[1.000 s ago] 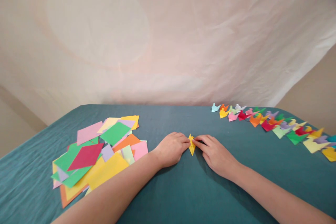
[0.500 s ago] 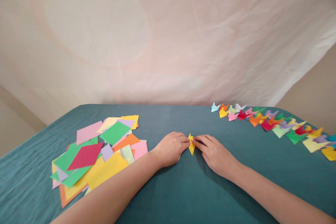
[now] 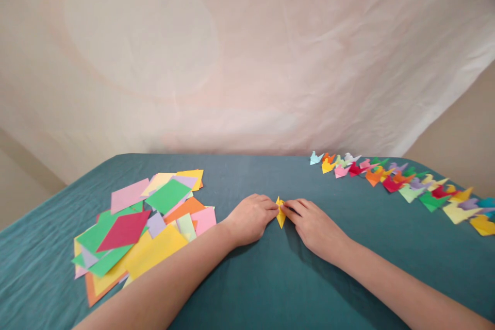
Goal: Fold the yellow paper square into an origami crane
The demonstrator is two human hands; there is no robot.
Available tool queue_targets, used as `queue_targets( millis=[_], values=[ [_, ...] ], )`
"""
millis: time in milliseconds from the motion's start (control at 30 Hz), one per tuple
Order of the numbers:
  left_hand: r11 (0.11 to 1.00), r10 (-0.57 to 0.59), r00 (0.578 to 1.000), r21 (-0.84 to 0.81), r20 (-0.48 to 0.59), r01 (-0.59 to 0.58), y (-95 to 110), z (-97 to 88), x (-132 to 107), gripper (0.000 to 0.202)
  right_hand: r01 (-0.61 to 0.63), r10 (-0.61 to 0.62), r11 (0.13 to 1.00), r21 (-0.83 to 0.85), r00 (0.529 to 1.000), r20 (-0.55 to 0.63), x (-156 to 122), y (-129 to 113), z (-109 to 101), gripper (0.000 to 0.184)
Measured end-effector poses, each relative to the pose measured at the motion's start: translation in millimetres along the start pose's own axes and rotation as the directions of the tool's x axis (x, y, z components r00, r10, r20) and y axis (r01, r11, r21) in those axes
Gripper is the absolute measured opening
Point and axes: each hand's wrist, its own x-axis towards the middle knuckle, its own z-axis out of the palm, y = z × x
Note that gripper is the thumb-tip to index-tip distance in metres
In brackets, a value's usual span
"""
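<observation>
A small folded piece of yellow origami paper [image 3: 280, 218], narrow and pointed at top and bottom, lies on the dark green cloth between my hands. My left hand [image 3: 253, 219] pinches it from the left, fingers pressed together on its edge. From the right, the fingertips of my right hand [image 3: 315, 227] close on its upper part. The fingertips cover some of the folds.
Loose sheets of coloured paper [image 3: 154, 247] are heaped on the left, partly under my left forearm. Along the right side stand rows of small folded paper birds [image 3: 398, 181] in many colours. A pale cloth [image 3: 247, 62] hangs behind the table [image 3: 247, 289].
My right fingers have shifted slightly further onto the yellow paper. The whole view has drifted a little; my left hand keeps its hold.
</observation>
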Motion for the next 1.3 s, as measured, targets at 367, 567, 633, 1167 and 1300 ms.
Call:
queue_targets(
  millis=[367,567,633,1167,1300],
  values=[
    [1.0,-0.026,0.999,-0.001,-0.019,0.026,2,0.8,0,0.031,0.024,-0.022,0.996,-0.08,0.999,0.027,6,-7,-7,0.025],
    [0.994,-0.097,0.993,0.037,-0.062,0.099,4,0.3,1,0.033,0.025,-0.014,0.984,-0.175,0.998,0.066,8,-13,-11,0.026],
    [0.99,-0.12,0.99,0.064,-0.071,0.124,5,-0.7,2,0.035,0.019,-0.008,0.981,-0.193,0.998,0.061,8,-14,-12,0.028],
    [0.961,-0.124,0.989,0.237,-0.086,0.141,8,-3.2,5,0.026,0.053,-0.04,0.975,-0.215,0.997,0.06,4,-16,-14,0.024],
    [0.96,-0.13,0.988,0.239,-0.088,0.147,8,-3.0,4,0.026,0.063,-0.05,0.978,-0.2,0.996,0.072,0,-16,-17,0.024]
  ],
)
